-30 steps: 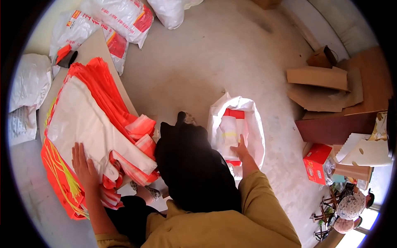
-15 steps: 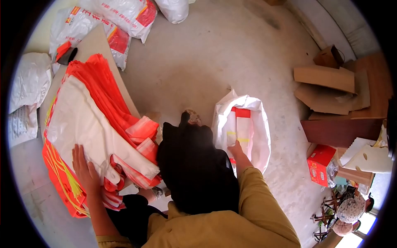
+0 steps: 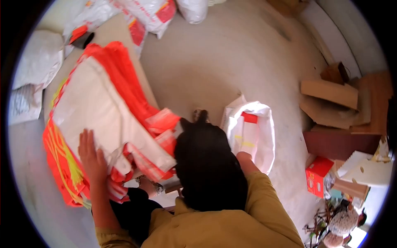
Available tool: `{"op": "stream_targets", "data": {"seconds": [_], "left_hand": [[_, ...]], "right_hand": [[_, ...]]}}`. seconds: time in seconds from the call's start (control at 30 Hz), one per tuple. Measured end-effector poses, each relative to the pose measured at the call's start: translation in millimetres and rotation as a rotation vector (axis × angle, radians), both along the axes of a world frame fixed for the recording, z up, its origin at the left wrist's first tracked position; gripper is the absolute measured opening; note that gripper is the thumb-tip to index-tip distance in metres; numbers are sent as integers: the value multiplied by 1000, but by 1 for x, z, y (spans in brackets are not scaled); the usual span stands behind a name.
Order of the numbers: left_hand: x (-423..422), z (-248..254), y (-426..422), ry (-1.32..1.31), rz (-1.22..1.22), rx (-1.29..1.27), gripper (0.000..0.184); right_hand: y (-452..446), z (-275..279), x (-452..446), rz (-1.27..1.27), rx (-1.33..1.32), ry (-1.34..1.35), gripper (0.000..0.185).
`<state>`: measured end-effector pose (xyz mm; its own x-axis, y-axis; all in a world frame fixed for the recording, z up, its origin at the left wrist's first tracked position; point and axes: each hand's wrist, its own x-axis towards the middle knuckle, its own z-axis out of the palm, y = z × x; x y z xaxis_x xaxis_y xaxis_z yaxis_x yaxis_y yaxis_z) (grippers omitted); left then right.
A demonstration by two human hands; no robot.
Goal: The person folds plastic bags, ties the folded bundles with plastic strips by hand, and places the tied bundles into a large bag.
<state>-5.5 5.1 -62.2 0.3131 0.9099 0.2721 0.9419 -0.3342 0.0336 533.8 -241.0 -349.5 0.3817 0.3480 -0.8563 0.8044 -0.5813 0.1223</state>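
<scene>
My left hand [image 3: 93,157] lies flat, fingers stretched out, on the white cloth [image 3: 89,101] that tops a pile at the left. Bright red fabric [image 3: 128,84] shows along the pile's far side, and yellow tassels [image 3: 68,163] hang near my left wrist. My right hand [image 3: 245,158] is at the near rim of a white bag [image 3: 269,124], beside my black-clad knee; its fingers are hidden or too blurred to make out. Inside the bag are flat white packages with a red end [image 3: 249,118] and yellow marks.
The pile rests on a tan board [image 3: 142,78]. Printed plastic sacks [image 3: 159,12] lie at the back left. On the right are opened cardboard boxes [image 3: 331,95] and a red carton [image 3: 318,175]. Another person [image 3: 343,221] is at the lower right.
The view has shifted, so the pile and bag appear farther right. My right hand has drawn back from the packages toward the bag's near rim. My left hand stays flat on the cloth.
</scene>
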Motion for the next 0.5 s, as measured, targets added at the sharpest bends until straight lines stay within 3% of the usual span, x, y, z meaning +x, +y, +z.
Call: {"op": "stream_targets", "data": {"seconds": [0.13, 0.27, 0.33, 0.4, 0.5], "left_hand": [[8, 10, -3, -28, 68, -78, 62], [6, 12, -4, -132, 90, -99, 60], [4, 21, -6, -210, 46, -123, 58], [2, 27, -7, -318, 4, -138, 47], [-1, 39, -10, -435, -57, -160, 36]], "right_hand": [[-1, -41, 35, 43, 325, 71, 38], [45, -28, 69, -41, 924, -7, 25], [96, 66, 50, -312, 1016, 47, 25], [131, 90, 68, -487, 1203, 260, 28], [193, 202, 24, -439, 1323, 408, 32]]}}
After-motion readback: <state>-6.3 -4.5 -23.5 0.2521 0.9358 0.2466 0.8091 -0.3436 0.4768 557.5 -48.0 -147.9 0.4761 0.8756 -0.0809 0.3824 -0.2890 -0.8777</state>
